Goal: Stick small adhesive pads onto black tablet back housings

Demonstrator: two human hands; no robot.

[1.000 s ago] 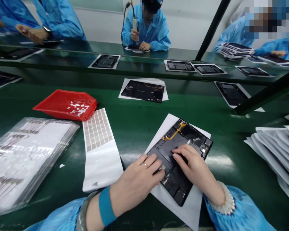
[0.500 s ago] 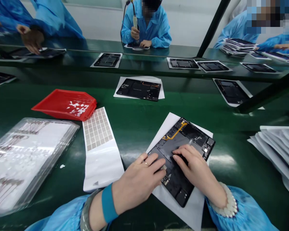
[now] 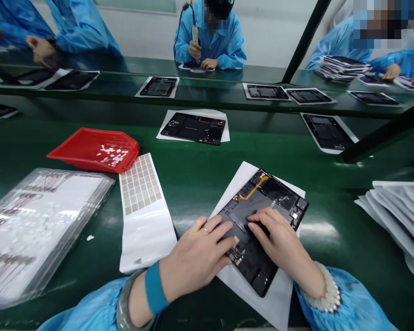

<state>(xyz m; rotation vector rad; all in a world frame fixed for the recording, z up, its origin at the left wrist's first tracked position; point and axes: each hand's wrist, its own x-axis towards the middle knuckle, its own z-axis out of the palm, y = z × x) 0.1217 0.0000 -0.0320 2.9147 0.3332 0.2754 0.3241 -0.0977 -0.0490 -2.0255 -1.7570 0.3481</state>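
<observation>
An opened black tablet (image 3: 258, 271) with an orange ribbon cable (image 3: 251, 188) lies at a slant on white paper (image 3: 276, 308), right of centre. My left hand (image 3: 200, 253) rests over its left edge, palm down with fingers apart and nothing visible in them. On the middle of the tablet is my right hand (image 3: 279, 239), its thumb and fingertips curled towards each other near the dark surface. Whatever may be between those fingertips is too small to make out. The label sheet (image 3: 141, 184) lies to the left of my left hand.
A red scoop tray (image 3: 76, 149) with white bits and a clear tray (image 3: 65, 202) of wired parts are on the left. Another tablet (image 3: 193, 128) lies ahead, below a raised shelf. Paper sheets (image 3: 396, 216) are stacked right. Several people in blue work beyond.
My left hand has shifted slightly left and down, uncovering more small parts on the tablet. My right hand has hardly moved. The tablet ahead appears slightly further left.
</observation>
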